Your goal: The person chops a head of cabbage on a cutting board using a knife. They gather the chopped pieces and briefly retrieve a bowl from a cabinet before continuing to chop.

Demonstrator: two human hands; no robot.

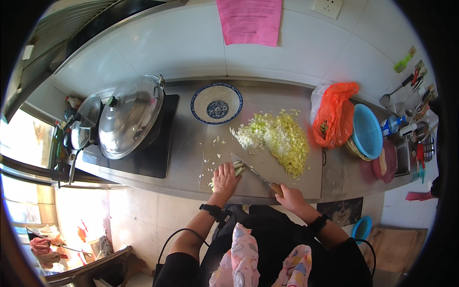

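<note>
My left hand [226,178] presses down on a bunch of pale green vegetable stalks [239,168] at the front of the cutting board [304,188]. In my right hand [291,198] is the wooden handle of a kitchen knife [260,174]. Its blade slants away to the left, with the tip close to the cut ends of the stalks. Whether the edge touches them, I cannot tell. Beyond the knife lies a large heap of finely chopped cabbage-like leaves [279,140], white on the left and yellow-green on the right. Small scattered bits lie left of my hand.
A blue-rimmed bowl [217,102] stands behind the board. To the left, a lidded wok [131,114] sits on a black cooktop [157,161]. An orange plastic bag [335,118], a blue basin [367,131] and a sink [403,154] are on the right.
</note>
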